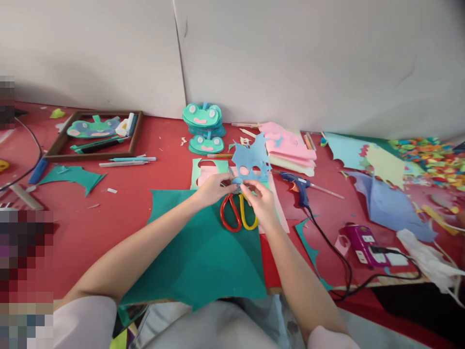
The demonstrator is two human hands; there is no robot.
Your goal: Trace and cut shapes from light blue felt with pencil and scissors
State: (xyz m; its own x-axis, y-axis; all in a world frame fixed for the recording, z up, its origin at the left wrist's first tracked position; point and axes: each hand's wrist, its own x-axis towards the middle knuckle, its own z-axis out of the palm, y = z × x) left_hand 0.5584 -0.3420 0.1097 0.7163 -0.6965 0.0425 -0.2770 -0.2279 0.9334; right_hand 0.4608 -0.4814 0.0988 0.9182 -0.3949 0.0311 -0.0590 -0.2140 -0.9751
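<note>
My left hand (pixel 215 188) and my right hand (pixel 262 199) meet over the work, fingertips pinched on a small blue felt piece (pixel 237 181). Just below the fingers lie scissors (pixel 231 213) with one red and one yellow handle; their blades are mostly hidden by my hands. Beyond the hands is a blue felt scrap (pixel 250 154) with round holes cut in it. Under my forearms spreads a large dark green felt sheet (pixel 203 247). Light green felt with cut-outs (pixel 196 172) and pink felt lie partly beneath my hands.
Frog-face felt shapes (pixel 202 116) are stacked against the wall. A brown frame (pixel 54 151) with pens stands left. Folded pink felt (pixel 288 145), a blue glue gun (pixel 300 186) with its cord, and a purple power strip (pixel 365 245) are to the right. Colourful scraps (pixel 432 155) heap far right.
</note>
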